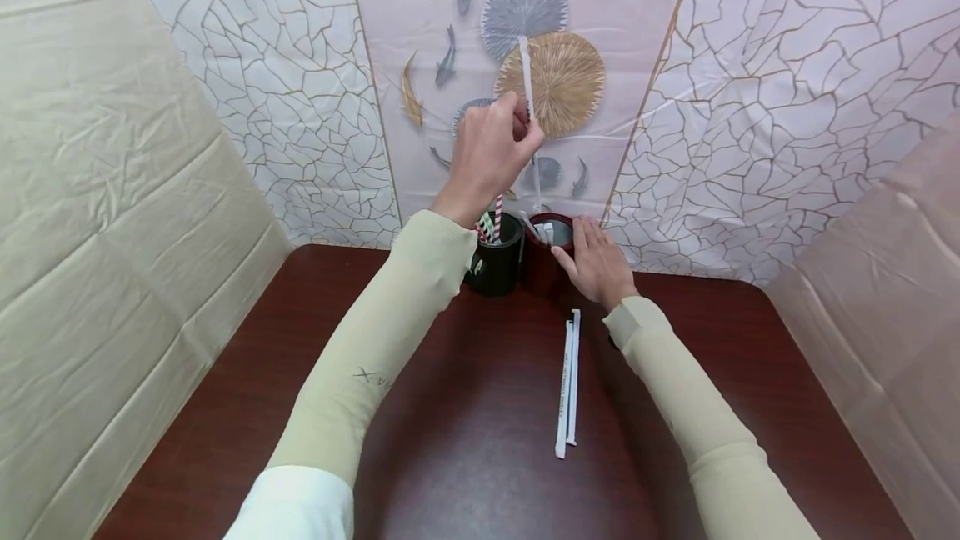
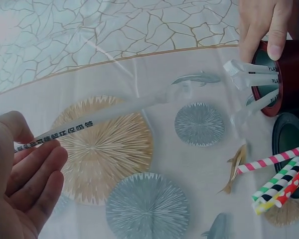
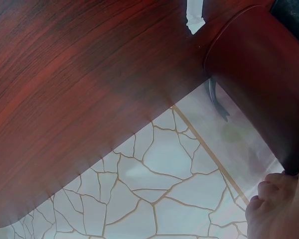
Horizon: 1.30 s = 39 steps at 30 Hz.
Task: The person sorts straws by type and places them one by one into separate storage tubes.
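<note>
In my left hand (image 1: 491, 148) I pinch one end of a white paper-wrapped straw (image 1: 527, 73), raised above the cups. Printed characters run along its wrapper (image 2: 65, 129) in the left wrist view, and its far end points toward the dark red cup (image 2: 296, 79). My right hand (image 1: 597, 261) rests against the right side of that cup with its fingers extended and the thumb at the near rim. Several wrapped straws (image 2: 261, 79) lean out of the cup's mouth. In the right wrist view, fingertips (image 3: 269, 189) show beside the rim.
Just left of the red cup stands a black mug (image 1: 495, 269) holding several striped and patterned straws (image 2: 284, 179). Two wrapped straws (image 1: 566, 390) lie on the dark wooden table (image 1: 465, 440). A patterned cloth backdrop (image 1: 300, 107) rises behind the table's far edge.
</note>
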Each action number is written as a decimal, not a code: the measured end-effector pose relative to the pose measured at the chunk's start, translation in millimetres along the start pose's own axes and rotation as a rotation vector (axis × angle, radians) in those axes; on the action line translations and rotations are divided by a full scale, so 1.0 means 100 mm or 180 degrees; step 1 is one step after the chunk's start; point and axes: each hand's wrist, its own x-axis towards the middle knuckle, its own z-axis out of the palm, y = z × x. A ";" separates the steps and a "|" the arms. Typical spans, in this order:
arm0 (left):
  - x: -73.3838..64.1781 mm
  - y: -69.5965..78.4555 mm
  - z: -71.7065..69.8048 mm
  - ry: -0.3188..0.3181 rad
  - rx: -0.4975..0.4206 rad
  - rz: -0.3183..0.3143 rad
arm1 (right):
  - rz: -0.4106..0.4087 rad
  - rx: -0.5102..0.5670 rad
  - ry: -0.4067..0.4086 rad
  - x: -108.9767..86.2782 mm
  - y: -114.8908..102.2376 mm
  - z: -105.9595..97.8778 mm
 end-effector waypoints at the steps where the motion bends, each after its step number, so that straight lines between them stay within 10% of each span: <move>1: 0.01 0.00 0.01 0.0018 0.0003 -0.0003 | 0.0002 0.0004 0.0008 0.00 0.00 0.00; 39: -0.47 -0.42 0.98 -0.0403 -0.0021 -0.0343 | 0.0080 0.0045 -0.0028 -0.01 0.00 0.02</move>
